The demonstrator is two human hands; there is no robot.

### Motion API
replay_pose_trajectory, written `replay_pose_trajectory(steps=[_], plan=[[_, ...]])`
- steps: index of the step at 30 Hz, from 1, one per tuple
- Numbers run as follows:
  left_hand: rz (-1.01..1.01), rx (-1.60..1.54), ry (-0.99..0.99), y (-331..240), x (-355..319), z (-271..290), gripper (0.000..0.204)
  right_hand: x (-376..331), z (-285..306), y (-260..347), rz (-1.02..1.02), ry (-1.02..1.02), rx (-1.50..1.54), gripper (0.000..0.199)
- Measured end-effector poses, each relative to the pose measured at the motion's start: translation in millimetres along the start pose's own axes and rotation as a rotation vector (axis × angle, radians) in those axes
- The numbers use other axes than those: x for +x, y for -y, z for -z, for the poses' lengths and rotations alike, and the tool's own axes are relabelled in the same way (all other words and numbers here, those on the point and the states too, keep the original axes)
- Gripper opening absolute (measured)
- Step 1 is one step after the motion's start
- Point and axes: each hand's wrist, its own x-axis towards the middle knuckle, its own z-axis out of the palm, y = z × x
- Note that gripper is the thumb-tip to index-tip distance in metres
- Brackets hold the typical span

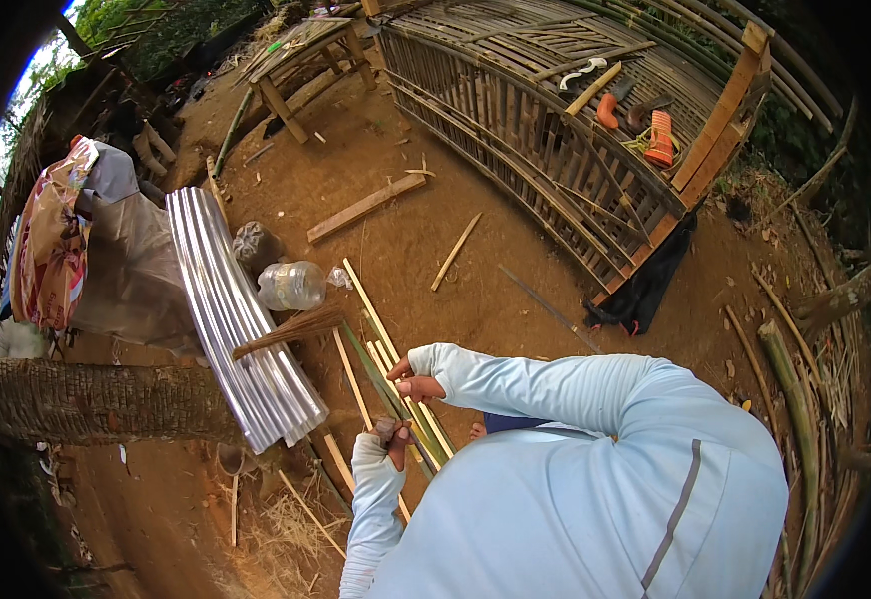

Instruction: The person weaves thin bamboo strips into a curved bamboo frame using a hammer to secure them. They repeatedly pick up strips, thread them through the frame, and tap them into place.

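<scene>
Pale bamboo strips (360, 290) lie lengthwise below and between my hands, beside a long green leaf-like strip (380, 377). My right hand (417, 381), in a light blue sleeve, has its thumb and bent fingers closed at one of these strips. Nearer to me and to the left, my left hand (393, 439) is curled closed beside the same strips; what lies inside its fingers is hidden. A bare foot (477, 430) shows just right of the strips.
Left of my hands lie shiny corrugated metal sheets (221, 290), with a stick broom (290, 330) across them. Beyond stand a clear plastic jug (292, 287), a wooden plank (365, 208) and a bench (300, 60). A slatted bamboo platform (515, 110) at far right carries orange-handled tools.
</scene>
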Motion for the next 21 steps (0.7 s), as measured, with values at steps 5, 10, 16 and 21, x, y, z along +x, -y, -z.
replay_pose_trajectory(steps=[5, 10, 16, 21], plan=[[0.073, -0.022, 0.013, 9.1, -11.5, 4.3, 0.007, -1.2, 11.4, -18.5, 0.231, 0.051, -0.406, 0.032], [0.058, 0.115, 0.046, 6.0, -19.3, 6.7, 0.006, -15.2, 14.3, -7.6, 0.063, 0.072, -0.507, 0.032], [0.031, 0.122, 0.033, 9.8, -16.5, 5.1, 0.009, -20.0, 17.8, -24.5, -0.053, 0.126, -0.222, 0.03], [0.11, 0.113, 0.089, 23.6, -13.7, 2.9, 0.008, -26.9, 14.3, -34.0, -0.106, 0.075, -0.087, 0.031]])
